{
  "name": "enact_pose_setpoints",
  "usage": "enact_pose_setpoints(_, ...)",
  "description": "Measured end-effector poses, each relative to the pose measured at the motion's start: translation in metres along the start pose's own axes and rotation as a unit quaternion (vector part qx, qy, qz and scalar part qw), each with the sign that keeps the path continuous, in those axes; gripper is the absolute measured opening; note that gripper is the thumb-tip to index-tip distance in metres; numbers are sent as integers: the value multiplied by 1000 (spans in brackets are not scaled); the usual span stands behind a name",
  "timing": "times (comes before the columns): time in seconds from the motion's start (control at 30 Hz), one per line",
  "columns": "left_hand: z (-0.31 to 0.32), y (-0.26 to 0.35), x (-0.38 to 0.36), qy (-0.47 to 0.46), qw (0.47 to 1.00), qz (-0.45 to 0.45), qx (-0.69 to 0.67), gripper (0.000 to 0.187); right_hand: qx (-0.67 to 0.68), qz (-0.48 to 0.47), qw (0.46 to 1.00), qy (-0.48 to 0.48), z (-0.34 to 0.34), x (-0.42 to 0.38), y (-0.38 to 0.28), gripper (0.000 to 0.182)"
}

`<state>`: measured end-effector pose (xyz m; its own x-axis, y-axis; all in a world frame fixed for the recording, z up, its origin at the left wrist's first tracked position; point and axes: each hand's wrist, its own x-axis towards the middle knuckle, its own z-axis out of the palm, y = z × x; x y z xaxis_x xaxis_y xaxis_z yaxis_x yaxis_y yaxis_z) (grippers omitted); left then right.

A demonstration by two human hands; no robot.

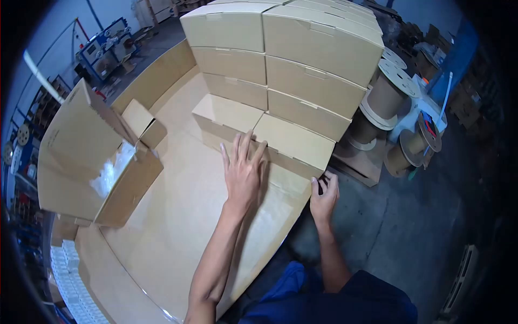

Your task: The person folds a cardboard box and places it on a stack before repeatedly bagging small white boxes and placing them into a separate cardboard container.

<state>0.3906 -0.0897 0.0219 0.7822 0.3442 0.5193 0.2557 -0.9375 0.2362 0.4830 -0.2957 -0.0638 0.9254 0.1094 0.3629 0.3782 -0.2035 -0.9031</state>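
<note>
My left hand (244, 175) lies with fingers spread, its fingertips on the upper front edge of two closed cardboard boxes set side by side. One is the left front box (229, 112), the other the right front box (294, 139). At the right front box's outer corner is my right hand (325, 195), thumb toward the front face and bent fingers by the side. A dark gap shows between that thumb and the fingers. Directly behind these boxes rises a stack of similar cardboard boxes (318, 46), several layers high.
The boxes stand on a cardboard-covered table (183, 200). An open carton (129, 189) holding clear plastic sits at left, beside a smaller box (138, 119). White stacked pieces (73, 275) line the lower left edge. Large spools (386, 89) stand on a pallet (359, 167) at right.
</note>
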Motion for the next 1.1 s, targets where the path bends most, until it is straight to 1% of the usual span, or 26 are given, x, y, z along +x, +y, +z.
enact_pose_setpoints(0.03, -19, 8, -14, -6, 999, -21, -28, 51, -11, 16, 1000, -7, -2, -4, -2, 41)
enact_pose_setpoints(0.07, -46, 9, -33, -26, 998, -31, -42, 56, 11, -31, 999, 10, -2, -9, -7, 40)
enact_pose_setpoints(0.13, -117, 16, -85, -45, 986, -76, -143, 52, -57, -67, 996, 24, -11, -30, -10, 35)
enact_pose_setpoints(0.17, -151, 18, -120, -61, 975, -106, -186, 48, -89, -85, 992, 30, -17, -47, -9, 32)
enact_pose_setpoints(0.2, -192, 31, -157, -82, 935, -200, -280, 35, -78, -71, 994, -6, -22, -67, -5, 28)
enact_pose_setpoints(0.23, -225, 32, -199, -88, 913, -187, -353, 28, -67, -57, 995, -41, -30, -89, 4, 24)
enact_pose_setpoints(0.27, -241, 21, -260, -89, 845, -136, -509, 24, -65, -22, 993, -97, -39, -115, 19, 21)
enact_pose_setpoints(0.3, -265, 39, -319, -80, 774, -276, -564, 44, -63, 10, 986, -154, -48, -140, 38, 19)
enact_pose_setpoints(0.33, -278, 50, -378, -85, 712, -368, -592, 39, -95, 45, 970, -219, -57, -161, 51, 17)
enact_pose_setpoints(0.37, -285, 64, -445, -96, 637, -478, -597, 34, -129, 77, 947, -283, -69, -180, 66, 15)
enact_pose_setpoints(0.4, -287, 78, -496, -95, 565, -569, -590, 30, -135, 136, 907, -375, -79, -196, 100, 19)
enact_pose_setpoints(0.43, -279, 88, -545, -86, 508, -632, -579, 27, -143, 193, 856, -458, -89, -203, 136, 23)
enact_pose_setpoints(0.47, -272, 97, -571, -71, 455, -696, -551, 27, -159, 187, 790, -562, -104, -199, 149, 31)
enact_pose_setpoints(0.5, -262, 99, -576, -56, 434, -733, -520, 27, -173, 178, 708, -661, -110, -194, 156, 39)
enact_pose_setpoints(0.6, -232, 86, -574, -17, 402, -801, -442, 27, -189, 189, 576, -772, -106, -175, 168, 50)
enact_pose_setpoints(0.7, -207, 51, -556, 3, 408, -820, -402, 27, -233, 193, 522, -798, -105, -165, 174, 49)
enact_pose_setpoints(0.8, -191, 1, -541, 10, 419, -824, -381, 27, -275, 208, 502, -793, -90, -159, 175, 49)
enact_pose_setpoints(0.9, -184, -49, -522, 8, 431, -826, -362, 27, -310, 230, 502, -774, -66, -158, 169, 48)
enact_pose_setpoints(1.0, -185, -98, -503, -4, 444, -824, -353, 27, -331, 249, 524, -744, -40, -165, 155, 48)
enact_pose_setpoints(1.1, -194, -132, -486, -14, 462, -818, -341, 27, -332, 261, 547, -723, -15, -170, 139, 48)
